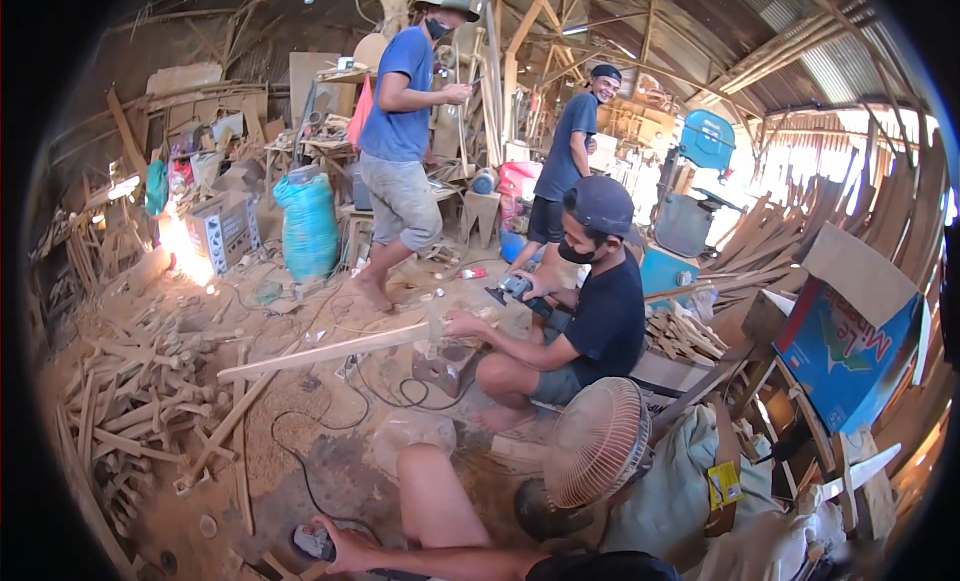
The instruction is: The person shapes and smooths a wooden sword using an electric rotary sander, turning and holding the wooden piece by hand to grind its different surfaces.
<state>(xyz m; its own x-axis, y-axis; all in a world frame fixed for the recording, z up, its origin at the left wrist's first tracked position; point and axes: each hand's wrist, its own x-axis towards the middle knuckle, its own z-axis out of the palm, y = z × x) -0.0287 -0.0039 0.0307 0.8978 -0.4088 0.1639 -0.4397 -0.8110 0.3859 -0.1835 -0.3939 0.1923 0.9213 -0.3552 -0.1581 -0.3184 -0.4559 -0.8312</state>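
Note:
At the lower edge, my right hand (348, 549) is closed around an angle grinder (314, 542); its round grey head points left. The forearm comes in from the lower right and crosses in front of my bent knee (428, 471). A dark cord (300, 468) loops over the dusty floor near the hand. Wood scraps (275, 564) lie just below the tool. My left hand is out of view.
A squatting co-worker (608, 291) holds another grinder (512, 287) and a long wooden board (335, 350). Two other people stand behind. Piled wood pieces (140, 401) lie left; a fan (597, 443) and blue carton (850, 346) stand right.

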